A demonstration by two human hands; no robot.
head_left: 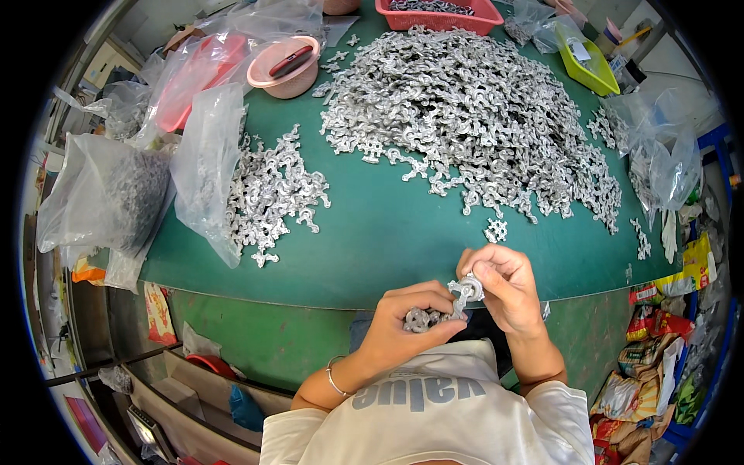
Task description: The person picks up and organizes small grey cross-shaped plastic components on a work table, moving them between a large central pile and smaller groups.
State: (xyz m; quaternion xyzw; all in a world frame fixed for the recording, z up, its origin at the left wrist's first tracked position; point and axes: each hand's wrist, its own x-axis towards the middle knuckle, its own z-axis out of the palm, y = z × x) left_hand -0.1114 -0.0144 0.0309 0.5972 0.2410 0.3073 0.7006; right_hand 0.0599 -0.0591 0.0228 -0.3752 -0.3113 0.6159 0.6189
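Both hands meet just off the table's near edge, in front of my shirt. My left hand (409, 304) is curled around several small silver-grey metal castings (417, 319). My right hand (511, 288) pinches another metal casting (466, 290) between thumb and fingers; it has a ring-like end, and its lower part touches my left fingertips. A single cross-shaped casting (496, 229) lies on the table just beyond my right hand. Farther off, a large heap of the same castings (465, 116) covers the table, and a smaller pile (275, 190) sits to the left.
The green table (364, 225) has clear plastic bags (116, 190) of castings at its left edge. A pink bowl (285, 77) holds a dark red tool. Toward the back are a red basket (442, 19) and a yellow-green basket (587, 70). Colourful packages (635, 387) stack at right.
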